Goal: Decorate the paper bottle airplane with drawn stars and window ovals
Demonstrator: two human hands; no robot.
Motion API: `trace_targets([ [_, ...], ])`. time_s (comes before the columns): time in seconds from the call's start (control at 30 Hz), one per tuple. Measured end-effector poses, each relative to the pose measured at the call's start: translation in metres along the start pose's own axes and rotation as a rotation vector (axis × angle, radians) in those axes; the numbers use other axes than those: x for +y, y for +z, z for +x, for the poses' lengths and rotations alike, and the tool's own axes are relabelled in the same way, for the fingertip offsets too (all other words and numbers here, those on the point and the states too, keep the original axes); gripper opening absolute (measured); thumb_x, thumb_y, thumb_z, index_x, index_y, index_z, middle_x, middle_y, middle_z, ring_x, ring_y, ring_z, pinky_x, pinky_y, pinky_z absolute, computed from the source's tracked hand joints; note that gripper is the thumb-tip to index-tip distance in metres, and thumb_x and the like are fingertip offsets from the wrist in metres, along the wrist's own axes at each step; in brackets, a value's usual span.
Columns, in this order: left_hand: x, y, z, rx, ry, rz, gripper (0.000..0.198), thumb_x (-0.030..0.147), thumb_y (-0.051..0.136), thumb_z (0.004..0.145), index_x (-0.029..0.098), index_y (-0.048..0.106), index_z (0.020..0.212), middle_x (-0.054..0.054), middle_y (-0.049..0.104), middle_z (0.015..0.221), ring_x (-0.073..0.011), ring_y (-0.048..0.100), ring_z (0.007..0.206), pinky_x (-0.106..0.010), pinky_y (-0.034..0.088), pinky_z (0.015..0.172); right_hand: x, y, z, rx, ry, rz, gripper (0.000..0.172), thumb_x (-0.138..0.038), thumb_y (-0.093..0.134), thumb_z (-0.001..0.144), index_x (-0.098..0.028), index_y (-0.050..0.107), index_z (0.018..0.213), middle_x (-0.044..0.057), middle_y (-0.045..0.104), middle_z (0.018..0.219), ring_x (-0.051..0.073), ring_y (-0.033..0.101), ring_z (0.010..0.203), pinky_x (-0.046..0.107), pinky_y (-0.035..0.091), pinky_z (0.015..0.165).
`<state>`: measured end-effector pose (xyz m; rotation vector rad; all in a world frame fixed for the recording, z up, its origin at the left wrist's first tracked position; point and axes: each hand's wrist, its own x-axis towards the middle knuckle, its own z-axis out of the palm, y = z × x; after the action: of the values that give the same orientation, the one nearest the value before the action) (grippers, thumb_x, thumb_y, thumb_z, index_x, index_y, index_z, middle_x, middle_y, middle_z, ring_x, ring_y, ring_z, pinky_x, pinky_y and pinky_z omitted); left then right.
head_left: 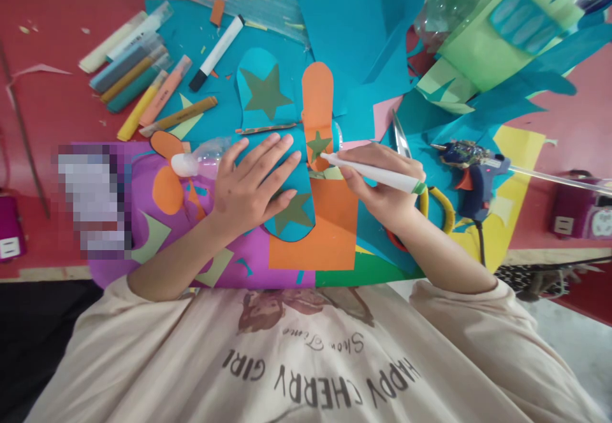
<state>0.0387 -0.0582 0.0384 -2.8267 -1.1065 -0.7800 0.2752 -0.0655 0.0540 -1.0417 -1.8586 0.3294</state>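
My left hand lies flat with fingers spread over a plastic bottle wrapped in blue paper, holding it against the table. Blue rounded paper wings stick out on both sides of the bottle, each bearing a dark green star. Across the bottle's right end lies an orange paper strip with a small green star. Closed around a white marker with a green end, my right hand brings its tip to the strip, at the small star's edge.
Several markers lie at the upper left, and a black-and-white marker sits nearer the middle. Scissors rest beside my right hand, left of a glue gun. Paper scraps and an orange sheet cover much of the table.
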Motion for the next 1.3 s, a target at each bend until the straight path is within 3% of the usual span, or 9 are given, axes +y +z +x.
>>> trace_targets([
  [0.3, 0.0016, -0.0009, 0.0008, -0.009, -0.008, -0.004, 0.047, 0.044, 0.033, 0.107, 0.026, 0.04, 0.15, -0.007, 0.055, 0.147, -0.0224, 0.054, 0.136, -0.041, 0.034, 0.115, 0.0016, -0.0023, 0.0001, 0.029, -0.01, 0.011, 0.019, -0.017, 0.065, 0.089, -0.029, 0.073, 0.101, 0.001, 0.079, 0.088, 0.019, 0.076, 0.079, 0.031, 0.064, 0.069],
  [0.43, 0.0016, -0.0012, 0.0024, 0.049, 0.04, 0.062, 0.045, 0.042, 0.035, 0.107, 0.02, 0.048, 0.144, -0.011, 0.061, 0.14, -0.0213, 0.058, 0.131, -0.039, 0.036, 0.112, 0.0013, -0.0043, 0.0013, 0.043, 0.009, -0.03, 0.017, -0.017, 0.065, 0.089, -0.028, 0.074, 0.099, 0.001, 0.079, 0.087, 0.018, 0.076, 0.076, 0.029, 0.064, 0.065],
  [0.9, 0.0029, -0.0021, 0.0005, -0.071, -0.017, 0.08, 0.047, 0.045, 0.026, 0.108, 0.027, 0.041, 0.148, -0.006, 0.054, 0.148, -0.0214, 0.052, 0.137, -0.04, 0.033, 0.116, 0.001, -0.0068, 0.0034, 0.045, 0.031, -0.042, 0.016, -0.016, 0.065, 0.089, -0.028, 0.074, 0.095, 0.001, 0.08, 0.086, 0.018, 0.076, 0.074, 0.029, 0.064, 0.064],
  [1.1, 0.0023, -0.0025, 0.0005, -0.018, 0.009, 0.073, 0.046, 0.044, 0.03, 0.107, 0.024, 0.043, 0.147, -0.008, 0.057, 0.145, -0.0205, 0.054, 0.136, -0.038, 0.032, 0.116, 0.0021, -0.0046, 0.0002, -0.001, 0.027, -0.025, 0.013, -0.02, 0.064, 0.089, -0.028, 0.074, 0.094, 0.001, 0.08, 0.088, 0.019, 0.077, 0.079, 0.031, 0.065, 0.068],
  [1.3, 0.0013, -0.0013, -0.0015, -0.096, -0.024, 0.078, 0.049, 0.047, 0.025, 0.107, 0.027, 0.04, 0.149, -0.005, 0.052, 0.15, -0.0223, 0.051, 0.138, -0.041, 0.032, 0.116, 0.0006, -0.0045, 0.0011, -0.016, 0.054, -0.017, 0.011, -0.023, 0.063, 0.09, -0.025, 0.073, 0.09, 0.002, 0.08, 0.085, 0.018, 0.077, 0.077, 0.031, 0.064, 0.069],
])
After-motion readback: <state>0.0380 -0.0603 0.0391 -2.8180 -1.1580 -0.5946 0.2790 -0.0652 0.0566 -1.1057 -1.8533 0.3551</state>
